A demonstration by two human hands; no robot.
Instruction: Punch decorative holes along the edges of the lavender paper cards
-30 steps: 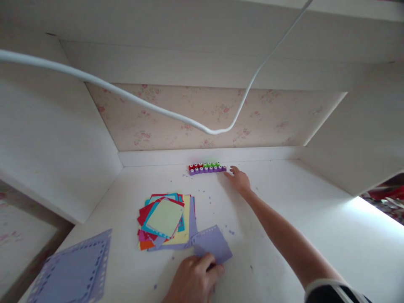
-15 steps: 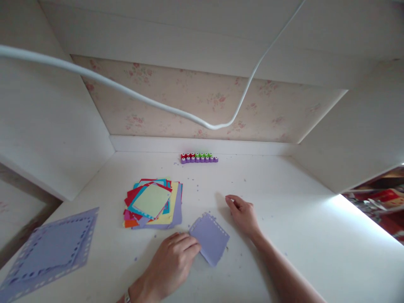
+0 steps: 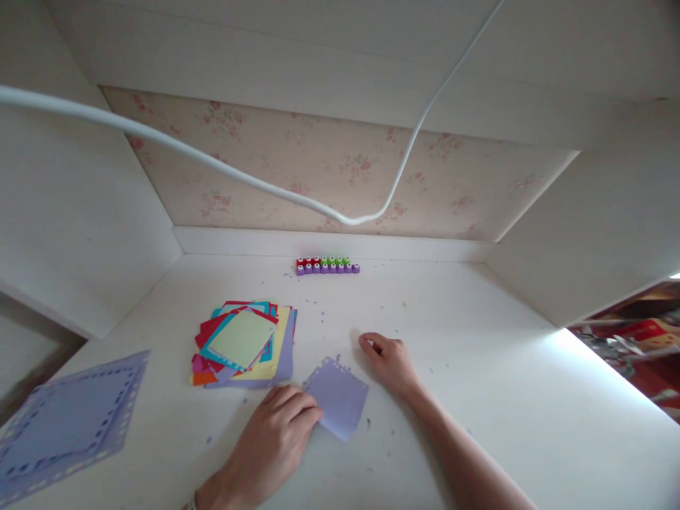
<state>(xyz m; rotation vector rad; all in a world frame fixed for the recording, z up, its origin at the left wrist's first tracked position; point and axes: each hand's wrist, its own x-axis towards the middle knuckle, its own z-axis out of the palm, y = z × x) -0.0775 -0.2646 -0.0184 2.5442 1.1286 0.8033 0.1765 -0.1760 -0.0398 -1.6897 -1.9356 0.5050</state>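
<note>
A small purple paper sheet (image 3: pixel 338 397) with punched holes along its upper edges lies in front of me. My left hand (image 3: pixel 281 432) grips its left corner between thumb and fingers. To the right of the sheet, my right hand (image 3: pixel 385 361) rests near the desk with its fingers curled; whether anything small is between the fingertips is too small to tell. Left of the sheet is a stack of coloured papers (image 3: pixel 244 338), a pale green piece on top. Tiny purple paper bits are scattered around.
At the desk's back stands a double row of small red, green and purple punches (image 3: pixel 328 268). Larger purple sheets with punched borders (image 3: pixel 69 425) lie at the far left. A white cable (image 3: pixel 255 183) hangs across the view above the white desk (image 3: pixel 504 397).
The view has shifted slightly, moving most things left in the picture. The purple sheet is turned a little and its lower corner looks raised, still in my left hand.
</note>
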